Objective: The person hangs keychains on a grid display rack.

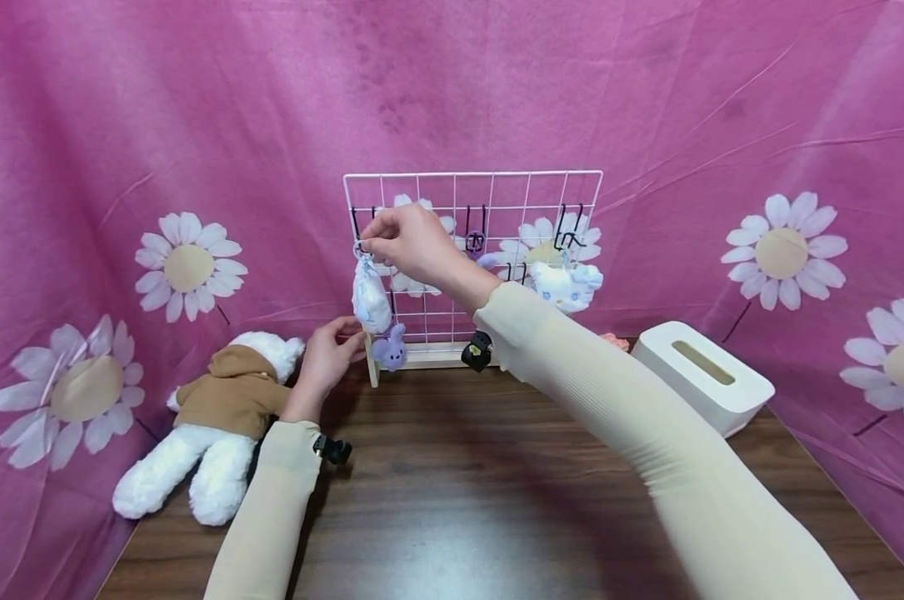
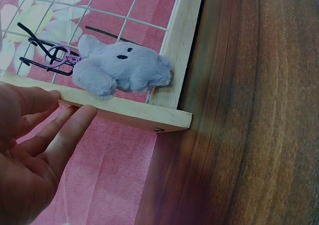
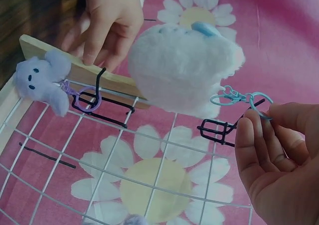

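My right hand (image 1: 414, 242) pinches the light blue key ring (image 3: 261, 105) of a white plush keychain (image 3: 182, 68) between thumb and fingers. The ring is close to a black hook (image 3: 219, 130) at the rack's upper left; whether it touches the hook I cannot tell. The white plush hangs below the hand in the head view. Lower down, my left hand (image 1: 327, 358) pinches the wooden side post (image 2: 134, 113) of the white wire grid rack (image 1: 474, 175). Just inside that post, a purple plush bunny keychain (image 2: 122, 65) hangs by its purple ring from another black hook (image 2: 47, 53).
A white plush with blue details (image 1: 564, 287) hangs at the rack's right. Several black hooks sit on the grid. On the wooden table (image 1: 452, 500), a white plush toy in a brown hoodie (image 1: 230, 400) lies left and a white tissue box (image 1: 702, 375) stands right. Pink cloth (image 1: 452, 83) hangs behind.
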`<state>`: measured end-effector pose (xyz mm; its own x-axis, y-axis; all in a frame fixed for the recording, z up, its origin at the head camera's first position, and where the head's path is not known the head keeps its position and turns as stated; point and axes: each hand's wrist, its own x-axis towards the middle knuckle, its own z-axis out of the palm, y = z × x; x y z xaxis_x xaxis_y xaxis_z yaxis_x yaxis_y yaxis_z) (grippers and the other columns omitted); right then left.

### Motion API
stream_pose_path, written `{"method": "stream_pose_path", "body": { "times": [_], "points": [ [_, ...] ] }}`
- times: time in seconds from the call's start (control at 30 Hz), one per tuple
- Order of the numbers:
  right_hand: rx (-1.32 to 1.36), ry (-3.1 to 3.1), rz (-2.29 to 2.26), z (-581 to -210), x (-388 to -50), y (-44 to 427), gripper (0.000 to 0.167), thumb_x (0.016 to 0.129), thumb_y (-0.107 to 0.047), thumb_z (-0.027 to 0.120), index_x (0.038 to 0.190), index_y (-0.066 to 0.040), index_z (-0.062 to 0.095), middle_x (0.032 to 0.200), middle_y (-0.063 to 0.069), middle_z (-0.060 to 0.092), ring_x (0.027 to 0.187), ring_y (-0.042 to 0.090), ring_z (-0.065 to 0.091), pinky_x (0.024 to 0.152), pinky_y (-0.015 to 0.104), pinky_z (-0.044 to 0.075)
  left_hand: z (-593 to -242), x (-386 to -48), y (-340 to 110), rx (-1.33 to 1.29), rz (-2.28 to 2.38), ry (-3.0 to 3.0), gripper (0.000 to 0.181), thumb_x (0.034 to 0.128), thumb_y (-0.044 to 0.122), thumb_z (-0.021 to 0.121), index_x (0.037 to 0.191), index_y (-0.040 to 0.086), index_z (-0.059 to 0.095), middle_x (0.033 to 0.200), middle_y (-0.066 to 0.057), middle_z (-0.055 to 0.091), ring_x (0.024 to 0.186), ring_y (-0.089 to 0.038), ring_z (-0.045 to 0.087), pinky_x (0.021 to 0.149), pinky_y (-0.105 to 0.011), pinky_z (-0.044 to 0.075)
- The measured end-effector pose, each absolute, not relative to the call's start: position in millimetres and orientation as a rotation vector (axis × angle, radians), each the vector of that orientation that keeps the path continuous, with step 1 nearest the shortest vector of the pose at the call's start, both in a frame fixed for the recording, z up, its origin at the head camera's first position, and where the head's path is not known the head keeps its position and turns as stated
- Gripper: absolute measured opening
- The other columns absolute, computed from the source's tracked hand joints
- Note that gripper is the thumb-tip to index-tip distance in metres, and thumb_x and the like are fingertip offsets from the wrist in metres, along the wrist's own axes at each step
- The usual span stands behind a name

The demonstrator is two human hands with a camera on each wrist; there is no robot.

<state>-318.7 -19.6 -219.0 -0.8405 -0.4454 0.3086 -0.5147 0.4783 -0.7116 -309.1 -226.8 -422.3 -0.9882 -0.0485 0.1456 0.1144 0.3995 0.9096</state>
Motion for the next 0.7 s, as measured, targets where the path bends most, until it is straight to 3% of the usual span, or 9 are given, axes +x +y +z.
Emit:
{"method": "stream_pose_path", "body": {
  "times": [0.17, 0.43, 0.7],
  "points": [
    [0.808, -2.657, 1.328, -222.8, -323.3, -20.3, 0.015, 0.109, -0.017, 0.076, 0.117, -0.006, 0.083, 0.106, 0.011, 0.085, 0.083, 0.01, 0.072, 0.071, 0.019, 0.065, -422.3, -309.0, -226.6, -0.059, -1.645, -2.502, 0.038, 0.1153, 0.009, 0.062, 0.151, -0.004, 0.064, 0.139, -0.03, 0.07, 0.118, -0.04, 0.077, 0.093, -0.033, 0.075],
    [0.756, -2.638, 1.302, -230.5, -331.5, -22.3, 0.014, 0.109, -0.017, 0.075, 0.115, -0.007, 0.083, 0.108, 0.012, 0.085, 0.088, 0.014, 0.074, 0.07, 0.018, 0.061, -421.7, -309.1, -228.4, -0.066, -1.64, -2.502, 0.038, 0.1156, 0.01, 0.061, 0.151, -0.004, 0.064, 0.14, -0.031, 0.069, 0.117, -0.038, 0.077, 0.094, -0.031, 0.074],
    [0.66, -2.603, 1.214, -237.4, -337.1, -29.6, 0.013, 0.108, -0.016, 0.075, 0.113, -0.01, 0.084, 0.112, 0.006, 0.085, 0.104, 0.019, 0.077, 0.092, 0.029, 0.068, -422.8, -309.3, -227.6, -0.08, -1.64, -2.497, 0.039, 0.1151, 0.009, 0.061, 0.151, -0.005, 0.064, 0.139, -0.031, 0.069, 0.117, -0.039, 0.077, 0.094, -0.032, 0.075]
  ]
}}
